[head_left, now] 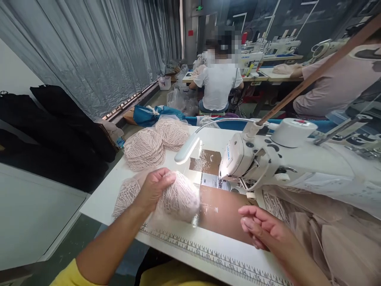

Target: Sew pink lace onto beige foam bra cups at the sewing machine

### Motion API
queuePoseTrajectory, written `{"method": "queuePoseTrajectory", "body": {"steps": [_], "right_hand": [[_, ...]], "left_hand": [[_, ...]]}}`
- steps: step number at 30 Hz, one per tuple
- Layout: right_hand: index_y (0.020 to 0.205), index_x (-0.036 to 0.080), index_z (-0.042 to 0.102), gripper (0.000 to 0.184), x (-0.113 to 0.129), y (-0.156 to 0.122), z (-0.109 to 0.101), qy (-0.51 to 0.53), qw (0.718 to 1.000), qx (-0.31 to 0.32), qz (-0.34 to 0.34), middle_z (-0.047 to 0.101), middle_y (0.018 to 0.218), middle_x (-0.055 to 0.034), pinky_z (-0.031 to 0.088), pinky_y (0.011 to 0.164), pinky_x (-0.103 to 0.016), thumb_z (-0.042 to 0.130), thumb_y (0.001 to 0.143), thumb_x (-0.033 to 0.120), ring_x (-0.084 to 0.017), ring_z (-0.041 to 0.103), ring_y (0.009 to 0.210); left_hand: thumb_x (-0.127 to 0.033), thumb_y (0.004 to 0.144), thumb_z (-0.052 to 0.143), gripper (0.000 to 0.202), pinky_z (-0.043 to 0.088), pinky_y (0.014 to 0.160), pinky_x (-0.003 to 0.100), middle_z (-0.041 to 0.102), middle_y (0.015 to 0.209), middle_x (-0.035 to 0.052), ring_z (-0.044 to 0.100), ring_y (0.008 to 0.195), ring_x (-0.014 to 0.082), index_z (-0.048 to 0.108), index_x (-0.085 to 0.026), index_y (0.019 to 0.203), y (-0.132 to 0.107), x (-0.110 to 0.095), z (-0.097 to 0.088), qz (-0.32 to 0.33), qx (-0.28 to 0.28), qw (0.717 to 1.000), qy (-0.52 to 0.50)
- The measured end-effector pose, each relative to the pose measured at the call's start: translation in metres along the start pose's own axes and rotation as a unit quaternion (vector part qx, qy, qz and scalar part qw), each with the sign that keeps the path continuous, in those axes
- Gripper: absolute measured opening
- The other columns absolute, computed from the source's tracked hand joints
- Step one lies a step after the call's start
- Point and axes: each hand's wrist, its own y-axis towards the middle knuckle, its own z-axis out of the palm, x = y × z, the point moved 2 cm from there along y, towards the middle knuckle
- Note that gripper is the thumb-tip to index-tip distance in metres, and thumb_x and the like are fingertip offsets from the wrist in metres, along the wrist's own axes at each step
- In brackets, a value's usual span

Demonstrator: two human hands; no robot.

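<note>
My left hand (152, 190) is closed on a pale pink lace bra cup (182, 195), pinching its upper edge between thumb and fingers over the left part of the table. Sheer fabric hangs from the cup below my fingers. My right hand (264, 227) hovers in front of the white sewing machine (238, 155), its fingers loosely bent and nothing visible in them. Beneath it lies a brown sheet (222, 210) on the tabletop. More lace (127, 194) lies partly hidden behind my left wrist, while stacked lace cups (144, 147) stand farther back.
A lamp (187, 151) on a bent neck lights the needle area. Sheer beige fabric (336, 234) is heaped to the right. A ruler strip (208, 254) runs along the table's front edge. Ahead, a person in a white shirt (219, 85) sits at another machine; another person is at right.
</note>
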Motion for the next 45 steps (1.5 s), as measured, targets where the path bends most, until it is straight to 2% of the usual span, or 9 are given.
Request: {"method": "queuePoseTrajectory", "body": {"steps": [3, 5, 7, 10, 14, 19, 22, 30, 45], "right_hand": [[0.091, 0.021, 0.063, 0.039, 0.001, 0.002, -0.010, -0.057, 0.998, -0.013, -0.024, 0.056, 0.066, 0.0023, 0.032, 0.046, -0.023, 0.064, 0.073, 0.055, -0.008, 0.040, 0.048], [0.092, 0.022, 0.064, 0.035, 0.004, 0.008, -0.010, -0.125, 0.991, -0.006, -0.054, 0.060, 0.070, 0.0012, 0.035, 0.048, -0.024, 0.060, 0.077, 0.053, -0.010, 0.046, 0.051], [0.094, 0.023, 0.065, 0.031, 0.009, 0.017, -0.007, -0.219, 0.971, 0.005, -0.095, 0.065, 0.076, -0.0008, 0.041, 0.053, -0.026, 0.053, 0.082, 0.049, -0.014, 0.054, 0.057], [0.102, 0.023, 0.066, 0.031, 0.011, 0.032, -0.001, -0.356, 0.920, 0.024, -0.164, 0.071, 0.093, -0.0051, 0.048, 0.070, -0.032, 0.042, 0.087, 0.035, -0.021, 0.064, 0.080], [0.110, 0.019, 0.066, 0.040, -0.004, 0.045, 0.010, -0.491, 0.838, 0.012, -0.238, 0.068, 0.105, -0.0092, 0.049, 0.073, -0.032, 0.032, 0.089, 0.017, -0.022, 0.064, 0.091], [0.106, 0.019, 0.069, 0.038, -0.024, 0.047, 0.017, -0.616, 0.727, -0.040, -0.300, 0.067, 0.091, -0.0065, 0.046, 0.058, -0.029, 0.040, 0.084, 0.005, -0.019, 0.063, 0.073], [0.114, 0.019, 0.067, 0.048, -0.026, 0.047, 0.017, -0.639, 0.693, -0.062, -0.329, 0.068, 0.097, -0.0069, 0.047, 0.060, -0.029, 0.040, 0.080, -0.002, -0.018, 0.062, 0.072], [0.120, 0.021, 0.066, 0.047, -0.014, 0.058, 0.023, -0.664, 0.690, -0.094, -0.273, 0.070, 0.096, -0.0070, 0.045, 0.055, -0.028, 0.046, 0.082, 0.002, -0.018, 0.062, 0.067], [0.116, 0.024, 0.068, 0.049, -0.014, 0.059, 0.024, -0.681, 0.671, -0.116, -0.269, 0.071, 0.094, -0.0065, 0.038, 0.050, -0.025, 0.045, 0.079, 0.002, -0.016, 0.061, 0.062]], "left_hand": [[-0.031, 0.083, 0.058, 0.024, 0.033, 0.053, 0.021, 0.047, 0.059, -0.0031, 0.043, 0.055, 0.0098, 0.051, -0.016, 0.065, 0.017, -0.008, 0.013, 0.151, 0.004, 0.950, 0.273], [-0.022, 0.085, 0.051, 0.021, 0.036, 0.055, 0.024, 0.051, 0.062, 0.0003, 0.046, 0.059, 0.0127, 0.052, -0.016, 0.065, 0.025, 0.007, 0.044, 0.234, 0.055, 0.854, 0.461], [-0.013, 0.081, 0.049, 0.017, 0.039, 0.061, 0.029, 0.058, 0.068, 0.0059, 0.052, 0.068, 0.0183, 0.055, -0.015, 0.065, 0.028, 0.032, 0.080, 0.281, 0.133, 0.700, 0.643], [-0.011, 0.077, 0.052, 0.011, 0.039, 0.060, 0.033, 0.059, 0.067, 0.0086, 0.053, 0.068, 0.0216, 0.059, -0.013, 0.069, 0.021, 0.060, 0.117, 0.293, 0.197, 0.648, 0.675], [-0.017, 0.082, 0.051, 0.015, 0.040, 0.059, 0.034, 0.060, 0.069, 0.0094, 0.052, 0.067, 0.0219, 0.061, -0.013, 0.073, 0.008, 0.061, 0.119, 0.306, 0.234, 0.634, 0.670], [-0.020, 0.091, 0.045, 0.024, 0.045, 0.064, 0.028, 0.063, 0.076, 0.0059, 0.056, 0.069, 0.0158, 0.064, -0.015, 0.078, 0.014, 0.046, 0.092, 0.310, 0.266, 0.720, 0.560], [-0.020, 0.093, 0.043, 0.025, 0.050, 0.072, 0.031, 0.068, 0.102, 0.0085, 0.061, 0.082, 0.0183, 0.066, -0.016, 0.103, 0.020, 0.052, 0.086, 0.354, 0.248, 0.732, 0.527], [-0.019, 0.093, 0.041, 0.031, 0.052, 0.073, 0.035, 0.066, 0.117, 0.0110, 0.060, 0.085, 0.0205, 0.065, -0.011, 0.111, 0.042, 0.067, 0.090, 0.421, 0.220, 0.694, 0.541], [-0.025, 0.096, 0.040, 0.035, 0.047, 0.079, 0.035, 0.066, 0.114, 0.0127, 0.055, 0.089, 0.0212, 0.062, -0.014, 0.120, 0.063, 0.068, 0.084, 0.391, 0.263, 0.697, 0.540]]}}
